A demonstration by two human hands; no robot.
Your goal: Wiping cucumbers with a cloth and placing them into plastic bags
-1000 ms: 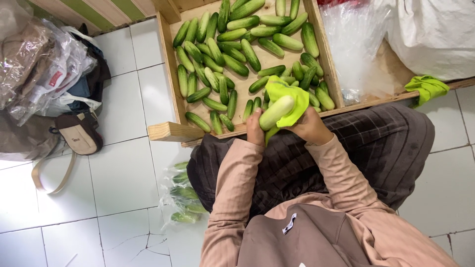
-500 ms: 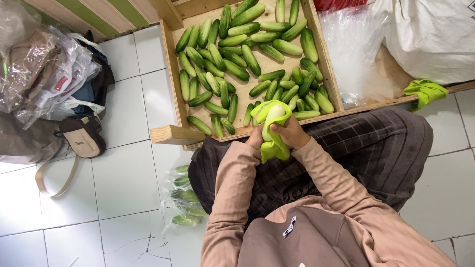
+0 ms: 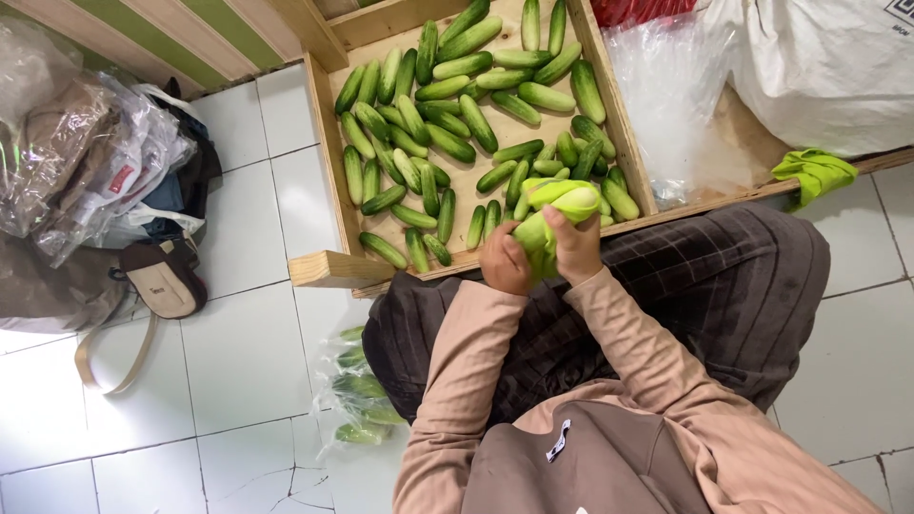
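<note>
white sack [image 3: 838, 67], bagged clutter [image 3: 86, 162]

The cucumber [image 3: 533, 231] between the left hand [image 3: 505, 259] and right hand [image 3: 577, 246] is mostly wrapped in a green cloth [image 3: 562, 198], so little of it shows. The far end of the wooden tray [image 3: 328, 162] runs off the top edge. The white sack [image 3: 819, 67] is cut by the top right corner. What lies in the plastic bag [image 3: 360, 395] on the floor is blurred.
</note>
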